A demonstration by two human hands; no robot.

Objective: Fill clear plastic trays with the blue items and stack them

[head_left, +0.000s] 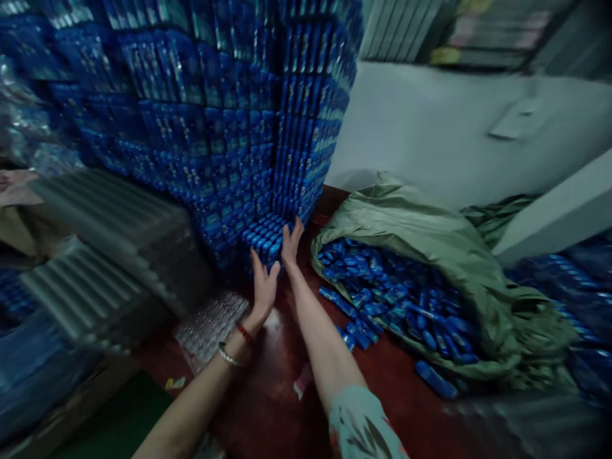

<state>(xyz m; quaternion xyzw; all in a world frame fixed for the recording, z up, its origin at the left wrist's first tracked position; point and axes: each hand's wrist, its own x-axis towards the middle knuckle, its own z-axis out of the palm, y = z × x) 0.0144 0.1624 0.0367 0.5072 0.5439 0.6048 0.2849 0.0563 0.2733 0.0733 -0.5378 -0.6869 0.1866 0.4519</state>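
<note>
Hands pressed flat vs low stack of blue packs [268,239]: left hand [264,287] open, palm on front; right hand [291,242] open, fingers on side, nothing gripped, prob. to square rows under blue pack wall [215,115]. Loose packs spilled from green sack [430,242] alongside.

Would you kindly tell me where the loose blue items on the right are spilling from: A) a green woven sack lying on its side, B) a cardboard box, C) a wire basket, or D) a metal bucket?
A: the loose blue items lie in and spill from the open mouth of a green sack on the dark red surface, to the right of both hands, which press on the low blue stack.
</note>
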